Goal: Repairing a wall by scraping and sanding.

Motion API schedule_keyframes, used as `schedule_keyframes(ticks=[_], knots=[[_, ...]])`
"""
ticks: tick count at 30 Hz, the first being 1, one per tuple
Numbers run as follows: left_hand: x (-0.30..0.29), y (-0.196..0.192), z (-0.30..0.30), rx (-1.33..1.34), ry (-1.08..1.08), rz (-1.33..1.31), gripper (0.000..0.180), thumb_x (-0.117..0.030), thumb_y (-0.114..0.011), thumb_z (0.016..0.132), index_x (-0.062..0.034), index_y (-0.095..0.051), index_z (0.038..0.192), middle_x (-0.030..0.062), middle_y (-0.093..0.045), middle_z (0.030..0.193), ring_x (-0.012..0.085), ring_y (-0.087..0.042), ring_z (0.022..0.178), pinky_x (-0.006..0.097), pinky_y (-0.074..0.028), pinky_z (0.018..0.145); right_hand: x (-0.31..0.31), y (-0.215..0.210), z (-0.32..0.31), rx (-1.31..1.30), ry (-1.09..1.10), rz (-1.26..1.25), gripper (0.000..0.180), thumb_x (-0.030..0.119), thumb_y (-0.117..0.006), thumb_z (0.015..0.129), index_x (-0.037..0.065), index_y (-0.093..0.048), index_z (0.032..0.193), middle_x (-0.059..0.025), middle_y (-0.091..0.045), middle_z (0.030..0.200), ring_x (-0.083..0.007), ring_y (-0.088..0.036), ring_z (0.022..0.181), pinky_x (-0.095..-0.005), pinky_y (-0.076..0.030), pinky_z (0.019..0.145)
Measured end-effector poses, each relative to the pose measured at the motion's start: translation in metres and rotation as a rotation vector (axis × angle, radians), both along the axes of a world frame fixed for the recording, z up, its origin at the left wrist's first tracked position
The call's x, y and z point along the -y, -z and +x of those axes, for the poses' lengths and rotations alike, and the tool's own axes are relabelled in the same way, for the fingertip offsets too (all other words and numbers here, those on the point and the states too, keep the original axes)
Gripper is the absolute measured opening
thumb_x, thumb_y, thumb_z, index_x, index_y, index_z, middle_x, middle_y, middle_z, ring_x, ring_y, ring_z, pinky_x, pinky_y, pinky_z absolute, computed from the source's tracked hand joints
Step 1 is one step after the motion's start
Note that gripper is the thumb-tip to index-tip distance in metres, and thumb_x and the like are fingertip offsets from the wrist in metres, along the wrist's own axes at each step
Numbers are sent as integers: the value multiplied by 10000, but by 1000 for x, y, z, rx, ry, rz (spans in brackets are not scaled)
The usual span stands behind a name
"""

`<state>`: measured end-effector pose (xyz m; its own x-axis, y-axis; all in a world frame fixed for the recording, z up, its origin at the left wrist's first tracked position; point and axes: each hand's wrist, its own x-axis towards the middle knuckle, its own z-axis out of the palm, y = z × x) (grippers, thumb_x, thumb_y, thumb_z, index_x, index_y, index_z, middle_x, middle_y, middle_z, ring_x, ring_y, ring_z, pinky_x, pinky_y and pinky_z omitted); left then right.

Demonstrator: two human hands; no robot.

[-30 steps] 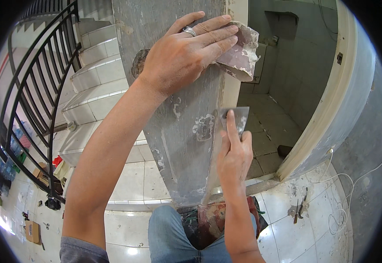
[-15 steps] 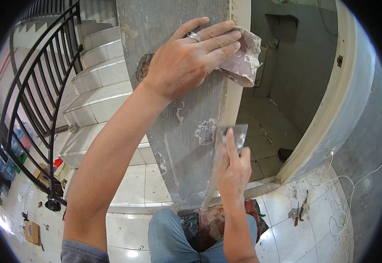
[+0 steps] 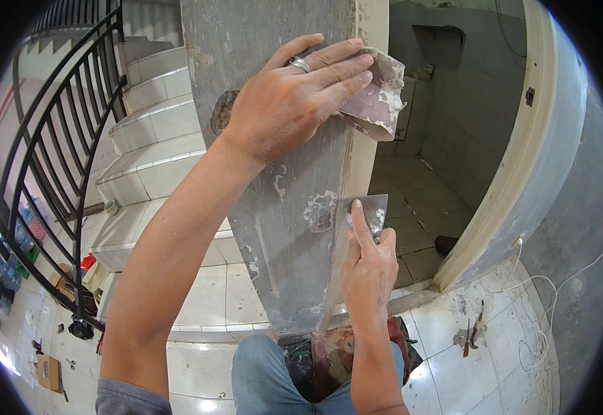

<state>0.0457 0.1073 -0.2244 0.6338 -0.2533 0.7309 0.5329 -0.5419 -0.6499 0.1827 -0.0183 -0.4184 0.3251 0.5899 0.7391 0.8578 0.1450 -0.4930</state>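
Putty knife [image 3: 378,209] in the right hand [image 3: 370,268], its length running up and away from the person, roughly in line with the right forearm, its broad edge set crosswise at the far end. The index finger lies straight along the blade, while the other fingers curl in and clasp the tool low down, the handle mostly hidden in the grasp. The blade's left corner overlaps the pale door frame strip [image 3: 362,166] beside the grey wall face [image 3: 291,263], and its right corner shows against the dark doorway; whether the metal touches the strip, I cannot tell.

Directly beyond the knife and slightly to its right is a curved mauve piece [image 3: 383,81] with crusty cream edges, jutting past the strip toward the doorway. The left hand [image 3: 291,97] is by far the nearer to it: back upward, fingers stretched out over the piece's near end, the little finger a bit apart. Its thumb is out of sight, so I cannot tell whether it pinches the piece or only covers it. Between blade and piece runs a bare length of the strip
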Motion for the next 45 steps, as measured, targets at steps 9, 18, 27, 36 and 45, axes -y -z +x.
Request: schedule_keyframes(ticks=[9,18,27,36,45], knots=[[2,0,2,1,8,-29,594,-22,-761,748,-172,-689,1318,-42,-621,1469,145,-512,1424,408,-383,1202,-20,11,1,-51,-71,190,533,128,-673,980,251,-583,1491,-142,-443,869,-331,-531,599,-441,-493,558],[2,0,0,6,17,-26,593,-15,-773,739,-169,-693,1306,-37,-628,1461,152,-516,1422,408,-388,1198,-13,-2,-7,-115,-84,129,504,34,-642,982,176,-615,1465,-148,-444,849,-313,-521,709,-424,-467,658],[3,-1,1,-1,24,-33,615,-17,-781,717,-166,-689,1306,-35,-631,1456,160,-515,1422,409,-390,1198,-20,1,-4,-48,-40,141,567,140,-660,989,278,-537,1525,-147,-447,884,-343,-551,610,-454,-481,554],[3,-1,1,5,37,-33,602,-15,-783,724,-167,-693,1300,-33,-643,1441,162,-529,1411,410,-395,1194,-9,-12,-6,-27,-2,75,555,142,-667,987,278,-551,1513,-156,-462,904,-336,-572,600,-455,-509,561],[5,-1,0,14,26,-44,603,-19,-783,727,-172,-695,1304,-32,-637,1450,161,-527,1413,411,-391,1196,-14,4,1,-50,-71,99,548,93,-655,989,264,-571,1502,-146,-456,898,-317,-554,642,-439,-499,603]])
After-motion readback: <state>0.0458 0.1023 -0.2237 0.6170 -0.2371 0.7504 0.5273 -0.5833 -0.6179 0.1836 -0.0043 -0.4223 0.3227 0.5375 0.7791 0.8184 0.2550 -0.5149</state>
